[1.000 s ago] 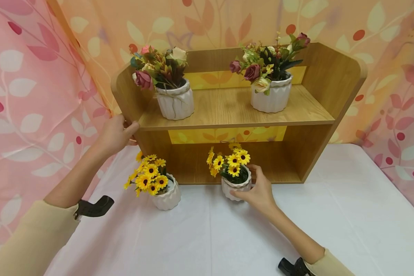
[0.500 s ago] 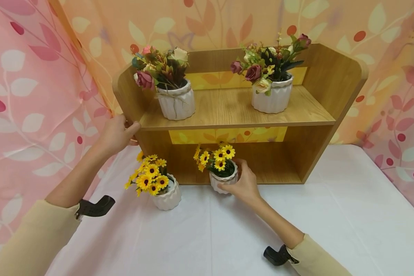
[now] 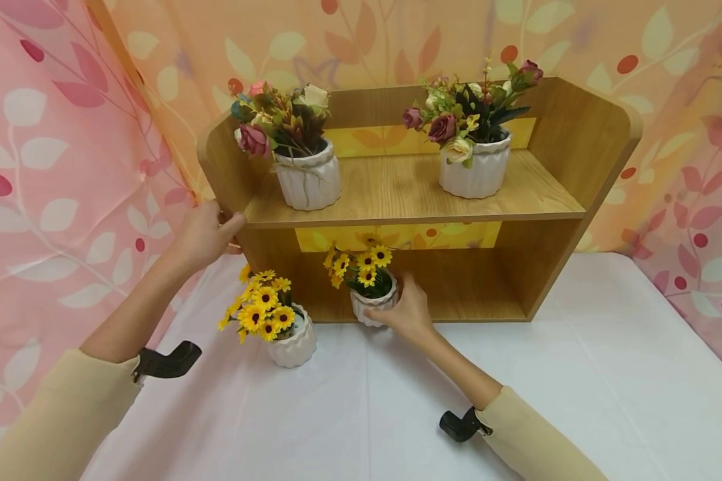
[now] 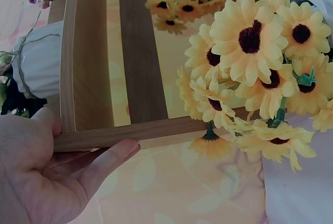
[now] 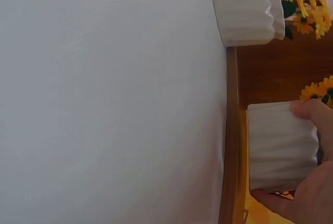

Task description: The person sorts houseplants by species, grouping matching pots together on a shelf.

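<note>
My right hand (image 3: 412,311) grips the white fluted flowerpot (image 3: 370,305) of yellow sunflowers by its side, thumb in front. In the head view this pot overlaps the front edge of the lower shelf; in the right wrist view the pot (image 5: 282,146) shows just past that edge, inside the shelf opening. With my left hand (image 3: 200,238) I hold the left side panel of the two-tier wooden shelf (image 3: 391,190), thumb and fingers on either side of its edge. A second potted sunflower plant (image 3: 291,342) stands on the white cloth before the shelf's left end.
On the upper tier stand two white pots of mixed roses, one at the left (image 3: 308,179) and one at the right (image 3: 474,168). A white cloth (image 3: 337,414) covers the table. Patterned curtains (image 3: 66,167) hang behind and at both sides.
My right hand has carried the sunflower pot leftward and back, from in front of the shelf to the lower tier's front edge. The left hand has stayed on the side panel.
</note>
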Motion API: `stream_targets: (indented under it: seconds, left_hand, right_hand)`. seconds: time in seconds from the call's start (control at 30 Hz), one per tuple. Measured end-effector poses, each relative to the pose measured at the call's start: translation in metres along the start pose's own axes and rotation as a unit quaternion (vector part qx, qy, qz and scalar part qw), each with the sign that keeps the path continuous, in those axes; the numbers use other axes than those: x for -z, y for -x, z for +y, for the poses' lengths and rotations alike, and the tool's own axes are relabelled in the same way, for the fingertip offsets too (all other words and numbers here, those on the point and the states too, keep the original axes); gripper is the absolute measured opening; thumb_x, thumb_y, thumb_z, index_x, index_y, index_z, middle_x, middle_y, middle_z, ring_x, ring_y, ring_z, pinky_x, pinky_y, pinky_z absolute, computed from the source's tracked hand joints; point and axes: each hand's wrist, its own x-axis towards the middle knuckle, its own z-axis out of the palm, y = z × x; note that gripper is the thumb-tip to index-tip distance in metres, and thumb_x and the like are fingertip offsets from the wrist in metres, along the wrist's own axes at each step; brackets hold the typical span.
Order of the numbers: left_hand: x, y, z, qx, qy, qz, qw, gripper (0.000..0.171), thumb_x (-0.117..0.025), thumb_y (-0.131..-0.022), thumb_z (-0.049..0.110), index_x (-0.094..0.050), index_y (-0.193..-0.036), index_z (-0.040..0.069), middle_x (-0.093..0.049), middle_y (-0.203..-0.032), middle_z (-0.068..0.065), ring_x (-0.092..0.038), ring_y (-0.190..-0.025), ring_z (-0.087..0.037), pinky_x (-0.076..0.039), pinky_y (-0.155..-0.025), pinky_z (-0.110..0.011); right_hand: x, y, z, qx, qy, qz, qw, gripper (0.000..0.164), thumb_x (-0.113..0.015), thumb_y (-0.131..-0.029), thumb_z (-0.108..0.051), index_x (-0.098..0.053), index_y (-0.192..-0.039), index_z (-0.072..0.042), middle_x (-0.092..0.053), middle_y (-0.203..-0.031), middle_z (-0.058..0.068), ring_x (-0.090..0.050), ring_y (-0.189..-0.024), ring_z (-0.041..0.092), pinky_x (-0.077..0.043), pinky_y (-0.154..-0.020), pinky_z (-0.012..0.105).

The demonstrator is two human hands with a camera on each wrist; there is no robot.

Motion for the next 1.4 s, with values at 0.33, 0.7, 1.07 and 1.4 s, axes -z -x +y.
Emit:
stream_targets:
  seconds: [0.33, 0.7, 1.07, 1.4]
  left_hand:
    - [0.0, 0.0, 0.0, -0.004, 0.007, 0.001, 1.0, 0.062, -0.045, -0.111, 0.032, -0.036, -0.151, -0.015, -0.055, -0.142, -0.038, -0.067, -0.119, -0.051, -0.065, -0.074, -0.03]
    - [0.0, -0.002, -0.002, -0.002, 0.009, -0.002, 1.0, 0.064, -0.045, -0.112, 0.033, -0.032, -0.156, -0.012, -0.053, -0.146, -0.037, -0.066, -0.121, -0.05, -0.065, -0.078, -0.034]
    - [0.001, -0.001, -0.002, -0.004, 0.013, -0.002, 0.9999, 0.064, -0.045, -0.112, 0.034, -0.031, -0.156, -0.011, -0.053, -0.146, -0.037, -0.066, -0.121, -0.051, -0.065, -0.078, -0.033]
    - [0.001, -0.001, -0.002, 0.0, 0.016, -0.004, 0.9999, 0.064, -0.045, -0.112, 0.033, -0.032, -0.155, -0.012, -0.053, -0.145, -0.037, -0.066, -0.121, -0.05, -0.065, -0.076, -0.031]
  right_hand:
    - [-0.017, -0.016, -0.002, 0.012, -0.017, -0.012, 1.0, 0.087, -0.098, -0.071, -0.019, -0.051, -0.141, 0.004, -0.067, -0.13, 0.024, -0.066, -0.121, 0.042, -0.057, -0.1, 0.056]
    - [-0.037, -0.026, -0.001, 0.037, -0.055, -0.01, 0.998, 0.089, -0.098, -0.07, -0.013, -0.049, -0.142, 0.005, -0.066, -0.131, 0.027, -0.066, -0.121, 0.043, -0.058, -0.1, 0.055]
    - [-0.044, -0.03, 0.004, 0.056, -0.047, -0.015, 0.997, 0.089, -0.096, -0.075, -0.016, -0.045, -0.145, 0.006, -0.064, -0.134, 0.028, -0.065, -0.124, 0.044, -0.056, -0.102, 0.057]
    - [-0.037, -0.019, 0.004, 0.057, -0.053, -0.022, 0.997, 0.095, -0.095, -0.078, -0.018, -0.04, -0.152, 0.004, -0.059, -0.142, 0.029, -0.058, -0.133, 0.048, -0.05, -0.109, 0.062]
